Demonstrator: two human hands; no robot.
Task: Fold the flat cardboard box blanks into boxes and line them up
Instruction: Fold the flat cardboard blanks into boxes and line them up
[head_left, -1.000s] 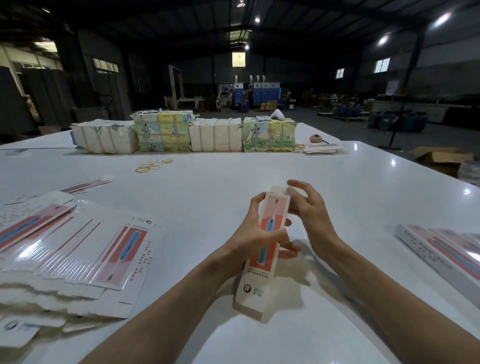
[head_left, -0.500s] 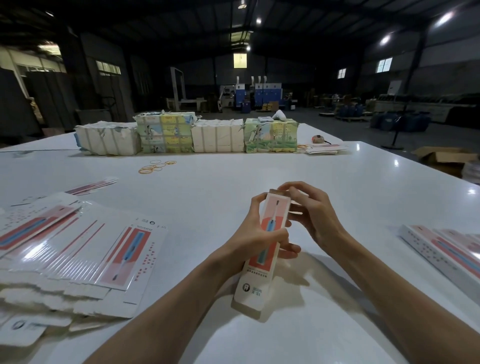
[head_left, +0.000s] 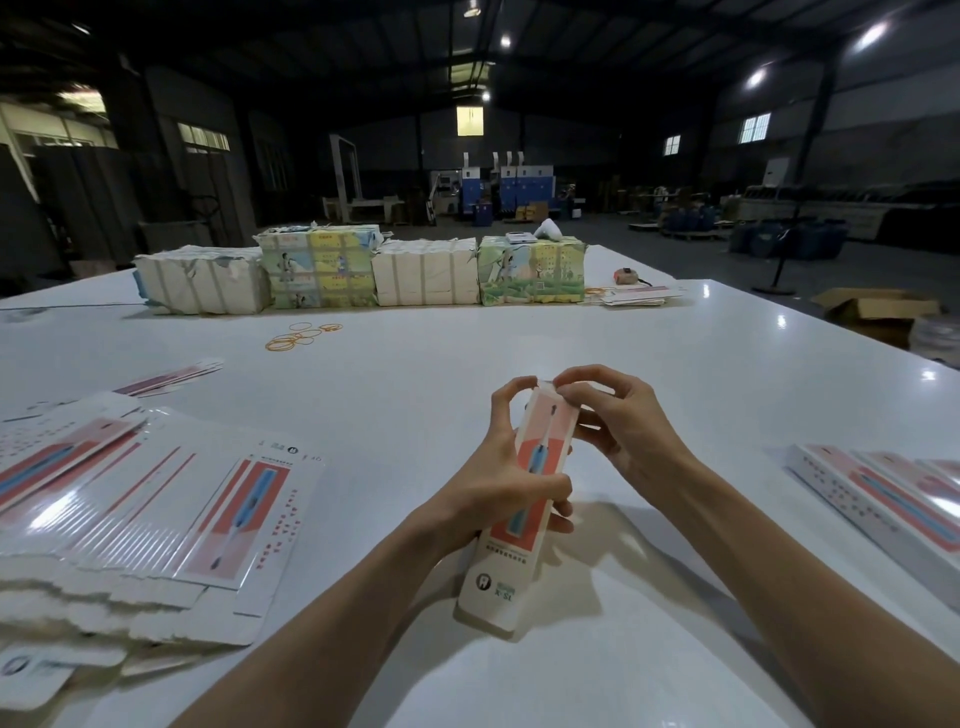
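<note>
Centre frame: your left hand (head_left: 511, 483) grips the box (head_left: 501, 577); your right hand (head_left: 623, 431) fingers (head_left: 582, 371) have now curled over, pinching its top flap (head_left: 546, 385), so this box looks nearly closed.

The box (head_left: 506, 566) carries "X-SL" near its lower end, beside a round tooth logo; the fine line above them is unreadable, as is the print on the flat blanks (head_left: 228, 519) left of the box

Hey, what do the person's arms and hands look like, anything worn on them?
Nothing worn shows. The left hand and right hand are bare: no gloves, and no rings or watch in view. The left arm and right arm are bare too, with no sleeve up to the frame's edge.
</note>
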